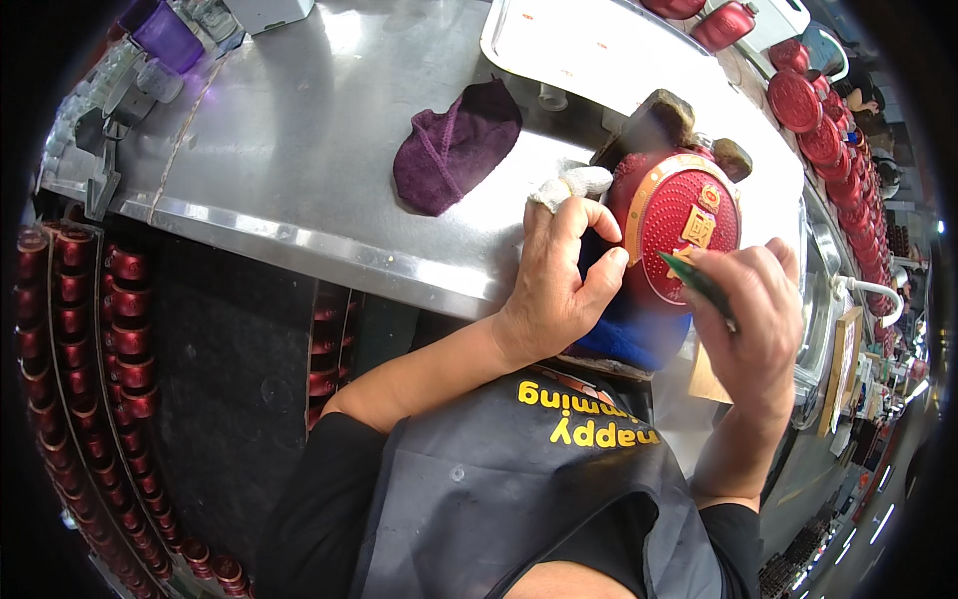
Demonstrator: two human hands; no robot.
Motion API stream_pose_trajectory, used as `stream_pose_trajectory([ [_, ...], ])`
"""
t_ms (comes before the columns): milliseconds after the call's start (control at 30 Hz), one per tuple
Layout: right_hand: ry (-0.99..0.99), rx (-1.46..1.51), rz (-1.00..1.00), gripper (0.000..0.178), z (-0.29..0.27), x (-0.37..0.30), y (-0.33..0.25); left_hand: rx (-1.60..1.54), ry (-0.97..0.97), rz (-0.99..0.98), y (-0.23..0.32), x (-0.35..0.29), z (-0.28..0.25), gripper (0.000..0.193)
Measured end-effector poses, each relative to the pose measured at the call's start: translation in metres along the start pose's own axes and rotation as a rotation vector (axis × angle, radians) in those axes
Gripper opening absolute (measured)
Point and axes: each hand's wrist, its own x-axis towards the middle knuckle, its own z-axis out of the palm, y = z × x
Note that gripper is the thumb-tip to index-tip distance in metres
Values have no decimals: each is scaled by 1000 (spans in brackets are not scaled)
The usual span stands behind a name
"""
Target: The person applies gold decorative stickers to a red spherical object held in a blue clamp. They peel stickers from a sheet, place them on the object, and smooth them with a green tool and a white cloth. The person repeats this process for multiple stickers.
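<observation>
A round, flat red bottle (647, 215) with a studded face, a gold band and raised gold characters lies tilted in front of me. My left hand (564, 262) has curled fingers against its left edge, with thumb and index tips close together. One finger wears a white wrapping (574, 186). My right hand (750, 304) grips a slim green pointed tool (696, 280), its tip at the lower gold characters. The tool's exact kind cannot be made out. Blue cloth (634, 339) lies under the bottle, and dark worn blocks (661, 118) stand behind it.
A purple cloth (454, 150) lies on the metal worktop (299, 160). Beyond are a white tray (589, 50) and rows of red bottles (798, 100). Racked red pieces (130, 299) stand below the worktop's left edge. Purple and clear containers (165, 38) sit far left.
</observation>
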Motion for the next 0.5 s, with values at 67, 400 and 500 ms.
stream_pose_trajectory([
  [67, -85, -1, 0, 27, -7, 12, 5, 0, 8, 2, 0, 0, 1, 22],
  [400, -441, -2, -272, 22, -13, 76, 25, -100, -25, -95, 0, -4, -2, 23],
  [500, -497, 12, -304, 23, -16, 83, 22, -94, -20, -104, 0, -5, -2, 22],
])
